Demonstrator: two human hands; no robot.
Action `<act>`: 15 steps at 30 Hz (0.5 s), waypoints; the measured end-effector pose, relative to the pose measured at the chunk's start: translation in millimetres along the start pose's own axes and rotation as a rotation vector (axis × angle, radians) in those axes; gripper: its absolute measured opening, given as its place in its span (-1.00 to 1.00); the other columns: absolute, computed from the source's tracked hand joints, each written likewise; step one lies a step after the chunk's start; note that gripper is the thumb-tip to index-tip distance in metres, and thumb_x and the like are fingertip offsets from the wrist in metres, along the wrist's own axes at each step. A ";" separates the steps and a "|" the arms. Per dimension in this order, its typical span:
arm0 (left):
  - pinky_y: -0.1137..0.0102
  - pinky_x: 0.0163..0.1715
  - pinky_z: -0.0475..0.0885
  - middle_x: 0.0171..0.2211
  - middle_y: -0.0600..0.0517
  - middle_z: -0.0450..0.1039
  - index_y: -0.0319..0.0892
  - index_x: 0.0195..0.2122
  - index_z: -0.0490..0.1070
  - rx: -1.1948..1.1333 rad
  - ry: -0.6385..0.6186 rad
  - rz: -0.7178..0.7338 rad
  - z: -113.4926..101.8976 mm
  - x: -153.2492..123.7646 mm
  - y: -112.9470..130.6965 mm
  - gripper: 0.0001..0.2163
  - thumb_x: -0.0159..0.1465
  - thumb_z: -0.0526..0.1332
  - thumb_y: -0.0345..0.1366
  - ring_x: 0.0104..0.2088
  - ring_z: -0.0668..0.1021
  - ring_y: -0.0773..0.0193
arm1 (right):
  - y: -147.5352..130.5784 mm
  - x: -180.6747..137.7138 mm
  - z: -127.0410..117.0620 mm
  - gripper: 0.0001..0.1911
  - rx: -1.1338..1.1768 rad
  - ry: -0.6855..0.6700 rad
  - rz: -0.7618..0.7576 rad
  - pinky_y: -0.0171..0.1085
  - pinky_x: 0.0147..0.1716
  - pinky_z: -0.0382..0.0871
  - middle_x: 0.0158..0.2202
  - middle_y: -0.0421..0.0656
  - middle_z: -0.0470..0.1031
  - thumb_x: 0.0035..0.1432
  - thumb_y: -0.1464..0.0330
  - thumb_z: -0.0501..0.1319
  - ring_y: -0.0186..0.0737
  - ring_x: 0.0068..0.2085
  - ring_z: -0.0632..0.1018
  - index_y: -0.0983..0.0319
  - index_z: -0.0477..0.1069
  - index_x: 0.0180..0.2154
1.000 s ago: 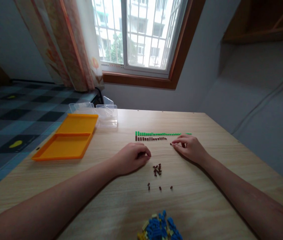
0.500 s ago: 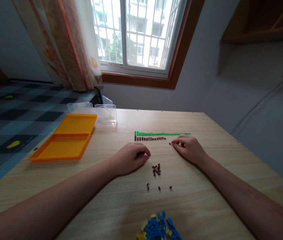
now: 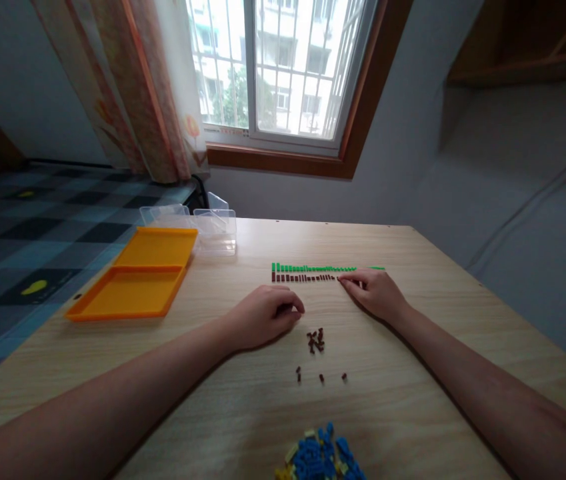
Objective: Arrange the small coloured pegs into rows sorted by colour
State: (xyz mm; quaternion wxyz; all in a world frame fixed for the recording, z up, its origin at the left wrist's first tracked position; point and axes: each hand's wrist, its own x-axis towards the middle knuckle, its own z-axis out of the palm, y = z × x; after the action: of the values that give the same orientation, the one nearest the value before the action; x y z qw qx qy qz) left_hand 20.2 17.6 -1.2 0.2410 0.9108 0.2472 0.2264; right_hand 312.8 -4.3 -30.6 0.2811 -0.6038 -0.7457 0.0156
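Observation:
Near the right end of a row of small brown bricks [image 3: 307,279], my right hand [image 3: 375,291] is closed in a pinch at a tiny brown brick [image 3: 339,278]. Just behind runs a row of small green bricks [image 3: 295,269], its right part partly covered by my right fingers. My left hand [image 3: 267,315] rests on the table left of the loose pile, fingers curled and thumb tip close to the index finger; whether anything small is between them is hidden. The pile of brown bricks [image 3: 316,341] lies between my forearms, with several single ones [image 3: 321,378] nearer me.
A heap of blue and yellow bricks [image 3: 315,457] lies at the near edge of view. At left stands an open orange case [image 3: 127,293], with clear plastic boxes [image 3: 217,233] behind it. The wooden table [image 3: 443,280] reaches back towards the wall below the window.
My right hand has moved slightly left and away from me, bringing the tiny brown brick up to the end of the brown row. My left hand has stayed in place.

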 end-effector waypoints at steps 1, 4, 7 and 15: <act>0.43 -0.34 0.38 -0.44 0.05 0.47 -0.16 -0.31 0.54 0.000 0.001 0.000 0.2 0.1 -0.1 -0.86 0.23 0.17 -0.39 -0.42 0.46 0.33 | 0.3 0.6 0.7 -0.74 -0.010 -0.001 0.005 -0.26 -0.32 0.40 -0.31 -0.14 0.65 0.25 0.25 0.18 -0.20 -0.36 0.58 0.14 0.65 -0.21; 0.43 -0.33 0.38 -0.44 0.06 0.47 -0.16 -0.31 0.54 -0.004 0.006 0.003 0.9 0.5 -0.7 -0.86 0.22 0.18 -0.41 -0.41 0.47 0.33 | 0.2 0.9 1.4 -0.74 -0.018 0.001 0.011 -0.27 -0.33 0.39 -0.32 -0.16 0.64 0.26 0.25 0.18 -0.21 -0.37 0.57 0.12 0.65 -0.19; 0.43 -0.33 0.37 -0.44 0.06 0.47 -0.16 -0.31 0.55 0.001 0.000 0.003 1.4 0.8 -1.6 -0.86 0.22 0.19 -0.42 -0.41 0.47 0.33 | -0.6 0.6 1.2 -0.74 -0.020 0.012 0.026 -0.27 -0.34 0.38 -0.33 -0.16 0.64 0.27 0.25 0.18 -0.21 -0.38 0.57 0.11 0.64 -0.18; 0.43 -0.33 0.37 -0.44 0.05 0.47 -0.17 -0.31 0.56 0.002 -0.003 -0.003 0.3 1.1 -1.0 -0.86 0.22 0.19 -0.41 -0.40 0.48 0.33 | -3.2 0.9 0.5 -0.73 -0.047 0.002 0.001 -0.27 -0.30 0.39 -0.27 -0.15 0.65 0.30 0.25 0.16 -0.18 -0.32 0.60 0.11 0.64 -0.15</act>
State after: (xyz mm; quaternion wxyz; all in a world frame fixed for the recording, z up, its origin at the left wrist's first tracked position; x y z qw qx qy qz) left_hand 20.9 18.8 -1.6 0.2407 0.9111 0.2485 0.2242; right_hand 309.6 -4.2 -29.6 0.2676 -0.6107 -0.7453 -0.0026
